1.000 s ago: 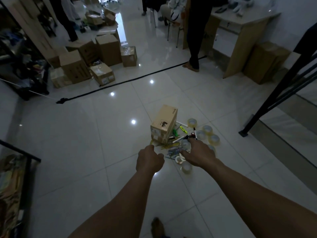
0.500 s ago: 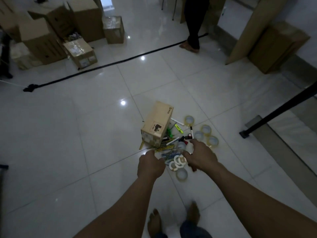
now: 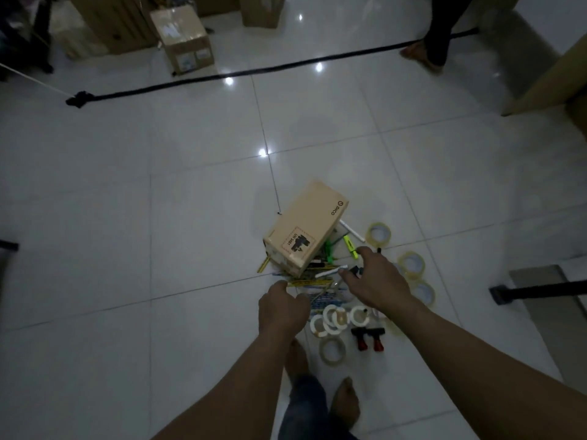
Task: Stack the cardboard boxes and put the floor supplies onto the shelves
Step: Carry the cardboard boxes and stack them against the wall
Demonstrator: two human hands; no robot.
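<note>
A small cardboard box (image 3: 305, 227) lies tilted on a heap of supplies on the white tiled floor: pens and markers (image 3: 330, 272), a green highlighter (image 3: 350, 246), clear tape rolls (image 3: 378, 234), white tape rings (image 3: 336, 317) and two red-and-black clips (image 3: 368, 338). My left hand (image 3: 281, 308) hangs just left of the pens, fingers curled loosely, holding nothing. My right hand (image 3: 376, 281) hovers over the markers beside the box with fingers spread and empty. It hides part of the pile.
Several bigger cardboard boxes (image 3: 185, 42) stand at the back left behind a black cable (image 3: 222, 78) running across the floor. A person's legs (image 3: 440, 30) stand at the back right. A black stand foot (image 3: 502, 293) is at the right. My bare feet (image 3: 346, 398) are below.
The view tipped down and closer to the pile. My right hand moved forward over the markers and spread its fingers. My left hand stayed just left of the pens.
</note>
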